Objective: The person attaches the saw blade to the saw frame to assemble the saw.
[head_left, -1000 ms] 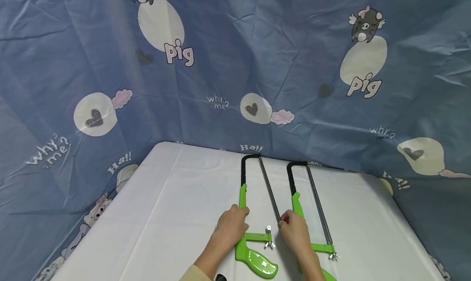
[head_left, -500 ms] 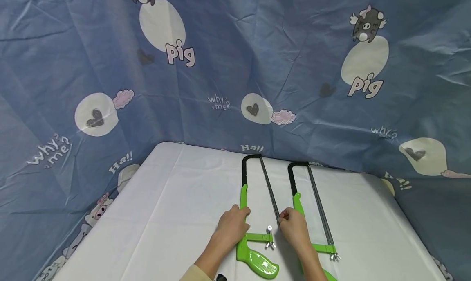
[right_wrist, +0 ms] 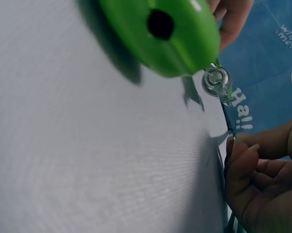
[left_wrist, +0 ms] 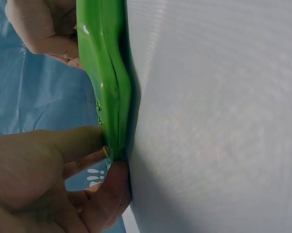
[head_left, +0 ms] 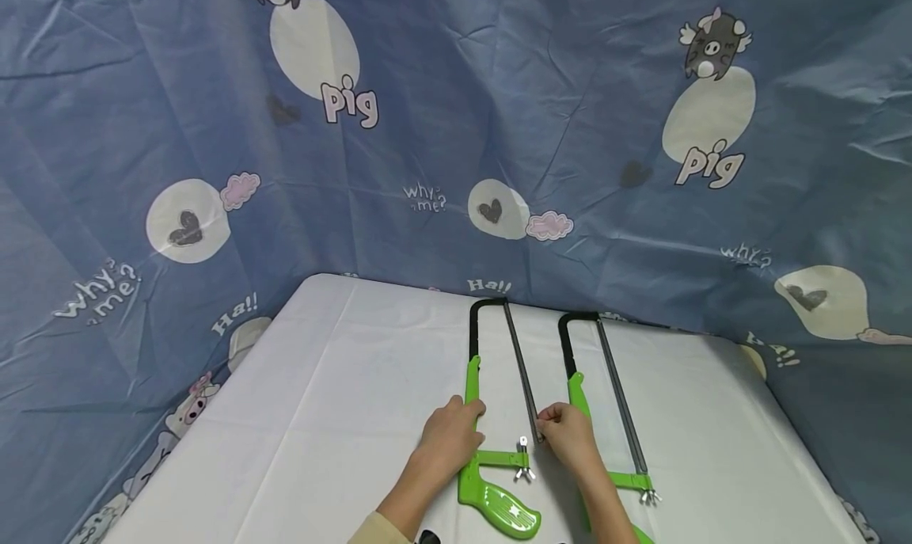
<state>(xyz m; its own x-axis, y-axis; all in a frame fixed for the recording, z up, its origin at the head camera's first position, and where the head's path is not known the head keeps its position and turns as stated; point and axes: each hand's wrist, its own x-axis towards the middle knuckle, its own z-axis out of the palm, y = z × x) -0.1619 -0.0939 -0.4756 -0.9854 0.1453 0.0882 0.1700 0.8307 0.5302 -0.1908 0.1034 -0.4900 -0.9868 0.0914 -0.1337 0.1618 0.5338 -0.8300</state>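
Two hacksaws with green handles lie side by side on the white table. My left hand (head_left: 449, 435) grips the green frame of the left hacksaw (head_left: 509, 512). That saw's blade (head_left: 522, 370) meets the black front frame at its far end. My right hand (head_left: 568, 435) pinches the blade near its free lower end, just above the green arm's blade holder (head_left: 523, 443). A gap separates blade end and holder. Below the holder sits a wing nut (head_left: 525, 474). In the right wrist view the handle's butt (right_wrist: 184, 34) hangs over the shot, and my fingertips hide the pinched spot.
The second hacksaw (head_left: 623, 401) lies close on the right with its blade fitted, partly under my right forearm. A small black object (head_left: 429, 537) shows at the table's front edge. A blue printed cloth (head_left: 399, 156) hangs behind the white table (head_left: 342, 401).
My right hand has shifted slightly left, bringing the blade's lower end closer to the holder and more into sight. The left hand keeps its grip in place.
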